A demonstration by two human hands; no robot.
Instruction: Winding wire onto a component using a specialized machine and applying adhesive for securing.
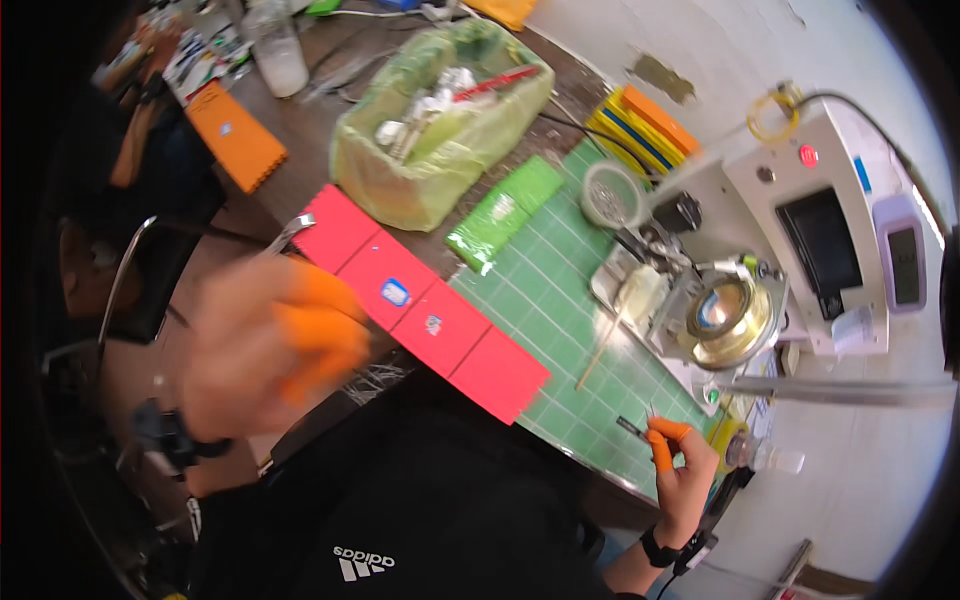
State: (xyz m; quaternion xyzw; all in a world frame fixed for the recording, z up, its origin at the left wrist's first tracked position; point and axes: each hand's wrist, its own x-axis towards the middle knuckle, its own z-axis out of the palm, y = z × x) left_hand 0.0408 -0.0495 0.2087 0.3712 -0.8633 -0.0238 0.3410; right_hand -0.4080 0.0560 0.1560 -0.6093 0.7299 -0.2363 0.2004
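The person's two hands are well apart, one on either side of the red panelled strip. The left hand (265, 340), with orange covers on its fingers, is at the near side of the red strip (425, 303), by its left half; it is blurred, so I cannot tell whether it grips anything. A shiny metal piece (290, 232) shows between this hand and the strip's left end. The right hand (686, 472), its thumb and finger also covered in orange, is off to the right of the strip's right end, pinching a small dark piece (631, 428) at the fingertips.

The strip slants across the table edge, with a blue-and-white sticker (395, 292) near its middle. Its right end lies on a green gridded mat (560, 310). Just beyond the strip are a green packet (507, 212) and, toward its left end, a bin (405, 195) in a yellow-green liner. Right of the strip on the mat lies a thin wooden stick (597, 350); farther right stands a pale machine (775, 180) with a dark screen. Beyond the strip's left end are an orange panel (235, 135) and another person's arm (132, 145).
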